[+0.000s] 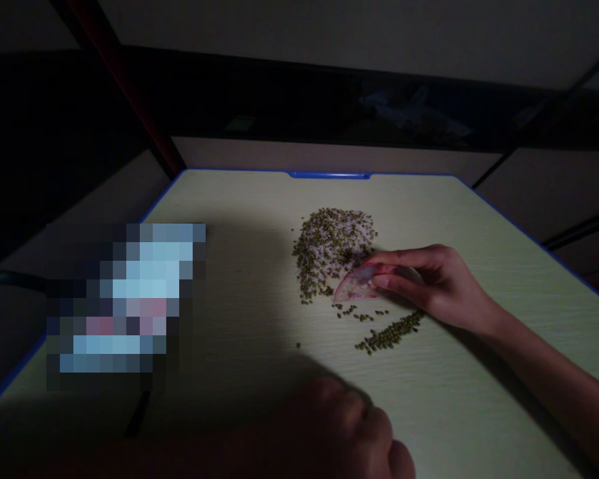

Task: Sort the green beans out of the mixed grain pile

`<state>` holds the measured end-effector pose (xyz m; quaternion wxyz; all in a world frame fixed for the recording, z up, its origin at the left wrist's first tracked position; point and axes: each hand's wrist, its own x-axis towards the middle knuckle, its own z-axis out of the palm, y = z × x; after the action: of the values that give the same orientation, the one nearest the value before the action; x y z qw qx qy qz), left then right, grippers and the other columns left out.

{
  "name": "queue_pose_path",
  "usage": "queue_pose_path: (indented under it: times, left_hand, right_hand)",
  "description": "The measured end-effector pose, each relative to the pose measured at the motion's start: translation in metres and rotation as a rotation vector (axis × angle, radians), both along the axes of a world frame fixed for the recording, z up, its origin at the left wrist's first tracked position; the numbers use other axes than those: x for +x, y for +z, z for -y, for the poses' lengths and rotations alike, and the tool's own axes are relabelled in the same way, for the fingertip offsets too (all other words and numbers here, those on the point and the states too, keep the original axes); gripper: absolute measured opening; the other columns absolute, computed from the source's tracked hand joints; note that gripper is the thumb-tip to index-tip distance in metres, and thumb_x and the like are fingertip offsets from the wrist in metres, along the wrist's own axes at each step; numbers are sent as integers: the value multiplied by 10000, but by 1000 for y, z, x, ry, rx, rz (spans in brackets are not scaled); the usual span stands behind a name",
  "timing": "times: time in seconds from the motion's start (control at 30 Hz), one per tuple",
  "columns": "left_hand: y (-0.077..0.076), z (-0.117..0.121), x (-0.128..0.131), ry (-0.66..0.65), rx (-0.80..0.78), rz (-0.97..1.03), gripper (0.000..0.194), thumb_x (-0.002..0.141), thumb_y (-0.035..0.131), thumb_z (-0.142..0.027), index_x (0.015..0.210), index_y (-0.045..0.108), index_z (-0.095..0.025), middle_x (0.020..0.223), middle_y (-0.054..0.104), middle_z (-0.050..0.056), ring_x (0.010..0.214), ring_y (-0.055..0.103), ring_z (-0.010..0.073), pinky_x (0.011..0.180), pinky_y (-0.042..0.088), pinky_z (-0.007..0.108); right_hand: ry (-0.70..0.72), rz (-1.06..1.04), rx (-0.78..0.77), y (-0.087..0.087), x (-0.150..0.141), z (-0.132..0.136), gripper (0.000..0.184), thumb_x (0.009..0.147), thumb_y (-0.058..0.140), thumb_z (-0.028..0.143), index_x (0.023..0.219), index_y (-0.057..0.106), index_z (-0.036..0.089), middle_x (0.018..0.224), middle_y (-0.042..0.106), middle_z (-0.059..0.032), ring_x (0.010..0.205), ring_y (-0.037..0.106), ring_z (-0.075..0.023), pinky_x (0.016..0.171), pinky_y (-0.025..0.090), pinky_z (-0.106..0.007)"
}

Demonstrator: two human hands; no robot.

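1. Right hand [444, 286] has a thin, flat see-through piece [354, 286] with a pinkish-red curved edge, pinched pretty firmly between thumb and fingers. So yeah, that hand's closed on it.
2. That piece is tilted over the table, right at the lower right side of a mixed pile [332, 239] of small green beans and tiny pale grains. Can't really tell if it's touching the pile.
3. Nearer the camera there's a slanting strip of green beans [389, 334], its far end just below the right hand. A few loose beans [363, 317] sit between pile and strip, plus one stray bean [298, 345] off to the left.
4. Left hand [349, 426] is down at the bottom in deep shadow, fingers curled in. Too dark to tell if it's gripping anything.
5. It's all on a pale wood-grain table [239, 319] with blue edging. Over on the left there's a pixelated bluish patch [144, 286], too blurred to make out.
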<state>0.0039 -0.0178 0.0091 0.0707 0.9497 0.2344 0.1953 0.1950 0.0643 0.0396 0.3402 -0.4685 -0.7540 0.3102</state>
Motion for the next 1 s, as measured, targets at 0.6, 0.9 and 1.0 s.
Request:
queue_pose_path:
  times: [0.6, 0.9, 1.0]
  left_hand:
    - [3, -4, -4, -50, 30, -104, 209, 800, 504, -216, 602, 479, -154, 542, 464, -19, 551, 420, 84, 580, 414, 193]
    - [7, -3, -4, -73, 17, -139, 192, 797, 514, -205, 620, 465, -152, 559, 470, -26, 552, 414, 78, 573, 399, 193]
    - [9, -2, -3, -82, 12, -148, 180, 794, 516, -194, 630, 454, -153, 565, 472, -32, 544, 407, 74, 557, 385, 192]
  right_hand:
    - [-193, 33, -1, 0, -9, -1, 256, 736, 600, 187, 974, 689, 149, 816, 719, -51, 693, 645, -170, 582, 524, -264]
    - [-218, 70, 8, 4, -5, 0, 250, 746, 589, 202, 967, 688, 141, 792, 715, -64, 693, 640, -176, 640, 517, -302]
    - [-223, 81, 17, 4, -4, -1, 238, 754, 589, 227, 955, 692, 155, 780, 715, -56, 665, 635, -171, 624, 511, -298]
